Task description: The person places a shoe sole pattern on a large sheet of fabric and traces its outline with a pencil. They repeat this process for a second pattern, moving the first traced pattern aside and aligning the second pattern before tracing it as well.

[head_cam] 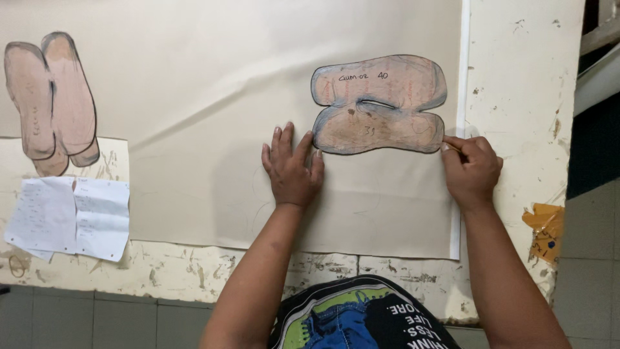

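A brown cardboard shoe-part pattern (381,106) with a dark outlined edge and a slot in its middle lies flat on a large beige sheet (213,116). My left hand (292,167) rests flat on the sheet, fingers spread, its fingertips touching the pattern's lower left edge. My right hand (471,169) is closed around a thin pencil-like tool (452,146), whose tip meets the pattern's lower right corner.
Several brown insole-shaped patterns (51,97) lie stacked at the far left. Two white handwritten paper sheets (68,216) sit below them. The worn white table (523,77) has a chipped front edge; an orange scrap (546,231) clings to its right side.
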